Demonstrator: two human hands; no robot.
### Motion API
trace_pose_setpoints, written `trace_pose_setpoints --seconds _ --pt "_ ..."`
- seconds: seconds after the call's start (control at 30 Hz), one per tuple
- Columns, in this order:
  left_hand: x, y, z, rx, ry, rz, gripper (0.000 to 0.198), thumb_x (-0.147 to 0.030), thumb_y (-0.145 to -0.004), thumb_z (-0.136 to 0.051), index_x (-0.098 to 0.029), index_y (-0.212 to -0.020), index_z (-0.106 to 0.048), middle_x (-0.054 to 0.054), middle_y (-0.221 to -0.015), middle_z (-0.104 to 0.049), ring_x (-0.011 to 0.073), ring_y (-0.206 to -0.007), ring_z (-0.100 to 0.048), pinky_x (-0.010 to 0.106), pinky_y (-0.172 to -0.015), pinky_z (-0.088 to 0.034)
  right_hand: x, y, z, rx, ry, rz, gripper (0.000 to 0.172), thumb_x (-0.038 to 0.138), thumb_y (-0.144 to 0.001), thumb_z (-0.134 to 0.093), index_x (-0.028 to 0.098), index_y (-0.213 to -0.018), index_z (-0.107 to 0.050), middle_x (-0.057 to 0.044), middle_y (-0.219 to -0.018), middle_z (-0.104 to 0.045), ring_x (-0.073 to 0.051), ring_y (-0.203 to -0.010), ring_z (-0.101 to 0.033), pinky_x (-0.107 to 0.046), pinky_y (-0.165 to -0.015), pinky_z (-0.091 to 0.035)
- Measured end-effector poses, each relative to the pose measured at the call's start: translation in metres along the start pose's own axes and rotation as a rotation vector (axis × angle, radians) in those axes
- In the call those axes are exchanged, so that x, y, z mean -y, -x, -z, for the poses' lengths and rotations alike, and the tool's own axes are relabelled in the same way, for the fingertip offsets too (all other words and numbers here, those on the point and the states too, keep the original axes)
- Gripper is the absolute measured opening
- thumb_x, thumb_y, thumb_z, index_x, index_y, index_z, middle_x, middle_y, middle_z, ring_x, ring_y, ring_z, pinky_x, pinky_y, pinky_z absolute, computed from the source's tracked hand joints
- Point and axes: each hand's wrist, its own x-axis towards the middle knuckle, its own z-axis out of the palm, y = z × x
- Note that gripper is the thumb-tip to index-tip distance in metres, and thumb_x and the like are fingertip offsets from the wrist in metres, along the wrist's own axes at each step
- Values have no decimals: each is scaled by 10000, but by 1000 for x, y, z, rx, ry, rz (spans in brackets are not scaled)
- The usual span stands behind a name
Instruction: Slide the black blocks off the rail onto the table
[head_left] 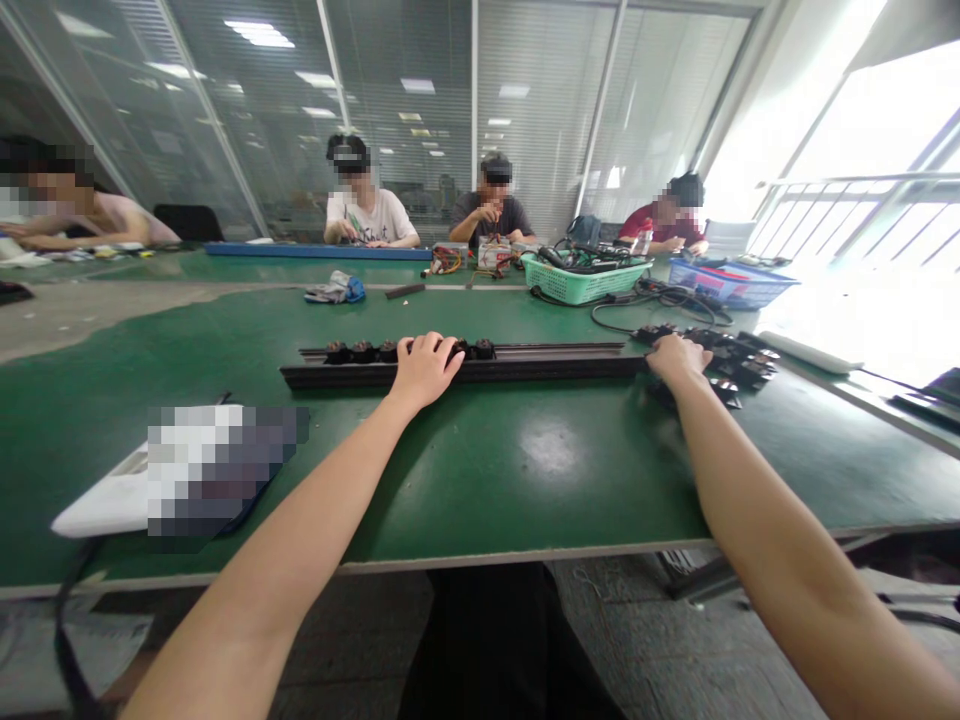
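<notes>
Left hand (429, 368): palm down, fingers slightly spread and bent over the black rail (562, 371), thumb apart on the near side; it touches the row there, but from where I stand I cannot tell whether it grips anything.
Right hand (679, 355): fingers curled down at the rail's right end, beside a heap of black parts (739, 357); whether it is clenched on a piece is hidden from me.
Black rail: lying lengthwise across the green table (480, 480), in front of the person.
Small black parts (363, 352): in a row along the rail, 3 plain to see left of the hand and 1 to its right (fingers cover the stretch between).
Beyond the rail: 1 green basket (589, 285) filled with dark cables, 1 blue basket (750, 290) to its right.
</notes>
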Motion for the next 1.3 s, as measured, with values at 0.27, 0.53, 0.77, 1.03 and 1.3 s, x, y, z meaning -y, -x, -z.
trace_pose_setpoints --seconds 0.27,0.53,0.77,1.03,1.3 --pt "2 0 -3 -13 11 -2 435 -456 -1084 -377 -265 -1367 -646 133 -1327 -645 321 -1236 -572 519 -1122 -301 29 19 24 -78 -115 68 390 255 -857 -546 173 -1146 -793 -239 -1203 -677 -407 -1184 -565 -558 -998 -404" --pt "0 2 0 -25 6 -4 426 -448 -1084 -385 -247 -1348 -652 141 -1302 -659 315 -1218 -586 508 -1112 -305 140 85 54 103 -413 578 311 257 -974 -517 161 -1139 -763 -104 -1030 -765 -240 -976 -675 -317 -921 -471" --pt "1 4 1 -31 -44 -22 400 -442 -1092 -379 -264 -1339 -638 131 -1300 -663 307 -1228 -588 500 -1102 -316 227 127 58 250 -349 596 339 379 -1009 -576 143 -1236 -666 -190 -1229 -721 -302 -1154 -664 -361 -974 -494" --pt "-1 5 2 -20 -51 -24 397 -441 -1095 -386 -251 -1349 -625 136 -1319 -656 304 -1250 -580 498 -1113 -313 238 144 39 230 -422 502 291 398 -1023 -508 186 -1184 -626 -172 -1206 -734 -303 -1137 -687 -381 -941 -505" --pt "-4 6 4 -11 -32 0 401 -440 -1094 -383 -242 -1341 -631 138 -1325 -652 307 -1265 -573 499 -1114 -305 234 140 27 193 -472 512 301 423 -973 -564 167 -1107 -645 -165 -1148 -759 -300 -1090 -697 -357 -896 -493"
